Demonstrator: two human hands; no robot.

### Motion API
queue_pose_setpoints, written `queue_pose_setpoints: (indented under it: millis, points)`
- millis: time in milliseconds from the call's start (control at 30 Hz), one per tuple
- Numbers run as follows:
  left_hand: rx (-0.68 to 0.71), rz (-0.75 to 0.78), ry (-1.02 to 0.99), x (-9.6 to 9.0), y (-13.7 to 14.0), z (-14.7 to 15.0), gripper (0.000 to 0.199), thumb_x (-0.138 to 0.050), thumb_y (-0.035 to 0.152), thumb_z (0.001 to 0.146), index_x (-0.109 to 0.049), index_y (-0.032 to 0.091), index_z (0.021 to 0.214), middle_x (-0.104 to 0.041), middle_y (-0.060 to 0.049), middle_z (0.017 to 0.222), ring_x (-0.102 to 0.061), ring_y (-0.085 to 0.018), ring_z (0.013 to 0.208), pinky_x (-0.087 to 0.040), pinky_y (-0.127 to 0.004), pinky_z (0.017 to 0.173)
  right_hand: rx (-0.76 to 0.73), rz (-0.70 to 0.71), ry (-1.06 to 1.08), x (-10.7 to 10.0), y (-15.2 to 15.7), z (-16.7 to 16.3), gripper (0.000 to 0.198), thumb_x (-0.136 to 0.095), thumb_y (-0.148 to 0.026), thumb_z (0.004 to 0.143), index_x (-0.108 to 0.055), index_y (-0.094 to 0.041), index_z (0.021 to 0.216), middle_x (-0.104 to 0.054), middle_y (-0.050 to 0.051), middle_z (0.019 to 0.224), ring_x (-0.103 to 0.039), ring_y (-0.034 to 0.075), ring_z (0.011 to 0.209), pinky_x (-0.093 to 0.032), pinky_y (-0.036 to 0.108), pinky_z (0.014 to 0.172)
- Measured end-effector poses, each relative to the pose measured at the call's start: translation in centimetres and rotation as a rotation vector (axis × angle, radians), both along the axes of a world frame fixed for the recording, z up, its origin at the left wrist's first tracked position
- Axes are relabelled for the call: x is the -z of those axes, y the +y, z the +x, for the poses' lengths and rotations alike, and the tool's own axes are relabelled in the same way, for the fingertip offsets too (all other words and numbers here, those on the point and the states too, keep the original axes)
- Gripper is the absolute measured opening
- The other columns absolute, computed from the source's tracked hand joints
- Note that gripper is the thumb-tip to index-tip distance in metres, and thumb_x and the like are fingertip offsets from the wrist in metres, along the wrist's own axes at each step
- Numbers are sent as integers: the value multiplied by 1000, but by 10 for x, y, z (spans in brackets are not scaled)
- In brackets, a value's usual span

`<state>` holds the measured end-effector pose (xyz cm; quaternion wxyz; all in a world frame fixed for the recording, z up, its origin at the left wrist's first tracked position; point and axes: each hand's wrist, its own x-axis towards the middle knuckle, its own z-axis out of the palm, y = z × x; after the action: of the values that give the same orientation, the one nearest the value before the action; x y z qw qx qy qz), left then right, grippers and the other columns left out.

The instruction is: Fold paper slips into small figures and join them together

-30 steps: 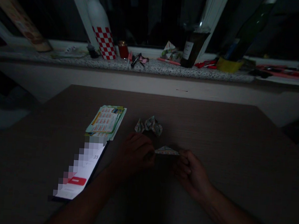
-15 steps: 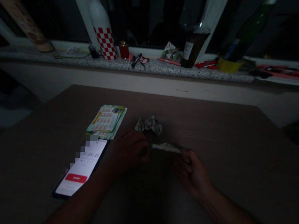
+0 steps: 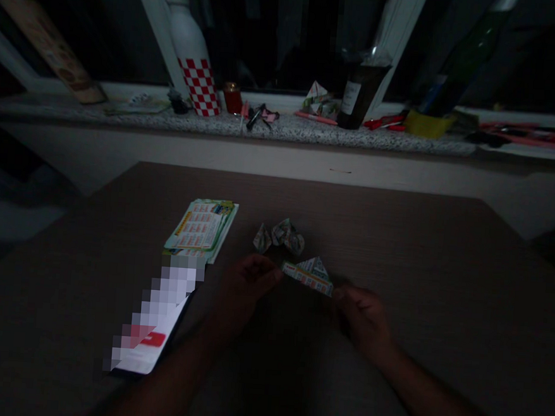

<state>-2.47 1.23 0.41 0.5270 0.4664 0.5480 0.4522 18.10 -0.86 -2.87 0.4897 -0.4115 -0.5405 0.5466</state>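
A folded paper point(image 3: 308, 275), printed like a lottery ticket, is stretched between my hands, with a triangular peak above a flat lower strip. My left hand point(image 3: 248, 282) pinches its left end between thumb and fingers. At its right end, my right hand point(image 3: 363, 312) grips the corner. Just beyond the paper, small folded paper pieces point(image 3: 287, 235) and a pointed paper piece point(image 3: 262, 238) stand on the table. A stack of printed paper slips point(image 3: 202, 228) lies to the left of them.
A lit smartphone point(image 3: 146, 351), partly blurred out, lies beside my left forearm on the wooden table point(image 3: 413, 236). Along the granite windowsill point(image 3: 287, 129) stand a checkered bottle point(image 3: 198, 79), a small red jar point(image 3: 232, 98), a dark cup point(image 3: 358, 99) and a green bottle point(image 3: 473, 57).
The folded paper has turned so its printed face and triangular peak show more. My left hand has shifted slightly and its finger pose has changed. The view has moved a little.
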Motion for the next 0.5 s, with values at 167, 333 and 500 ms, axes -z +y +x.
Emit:
queue_pose_setpoints:
  millis: [167,333,500]
  points:
    - [4,9,83,-1,2,-5,19,-68,33,72,-60,16,74,-61,2,64,-55,-11,62,-41,-21,59,-33,185,-281,-8,2,11,43,-45,-38,91,-54,-18,54,-46,-2,49,-41,10,44,-30,24,45]
    - [33,34,86,-1,-2,-1,17,-68,30,72,-59,16,73,-60,3,62,-55,-11,60,-42,-22,58,-72,260,-361,-14,6,14,43,-43,-37,92,-54,-18,56,-47,-1,50,-44,11,45,-32,24,46]
    - [-13,80,144,-6,-5,1,13,-68,26,72,-67,17,82,-68,-1,77,-61,-14,73,-47,-24,66,-47,265,-428,-13,7,13,39,-42,-34,93,-56,-17,60,-50,-1,53,-47,11,48,-34,23,47]
